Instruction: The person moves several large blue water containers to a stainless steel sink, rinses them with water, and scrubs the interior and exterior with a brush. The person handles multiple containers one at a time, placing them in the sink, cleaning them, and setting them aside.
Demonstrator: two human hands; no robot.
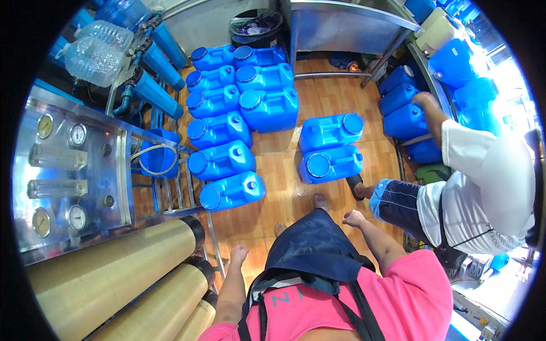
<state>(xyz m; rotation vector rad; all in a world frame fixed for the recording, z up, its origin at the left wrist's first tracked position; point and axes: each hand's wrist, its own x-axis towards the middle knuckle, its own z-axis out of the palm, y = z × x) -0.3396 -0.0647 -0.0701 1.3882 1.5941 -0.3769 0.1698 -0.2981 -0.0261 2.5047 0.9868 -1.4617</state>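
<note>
Low at the left, beside the yellowish cylinders [114, 267], my left hand [239, 254] hangs with curled fingers and nothing visible in it. My right hand [352, 219] hangs at my dark apron's [307, 238] right side, its fingers loosely closed, apparently empty. Ahead of my feet two blue jerrycans [331, 165] stand side by side on the wooden-look floor [273, 153]. Several more blue jerrycans [222, 159] stand grouped ahead and to the left. A co-worker [458, 193] in a white shirt bends at my right, one hand [424, 99] on a blue jerrycan [398, 99] on a low rack.
A steel gauge panel [108, 176], blue filter housings [159, 62] and a blue bucket [154, 170] are at the left. A black bin [255, 28] and steel table [347, 28] stand at the back. More containers [446, 62] line the right shelf.
</note>
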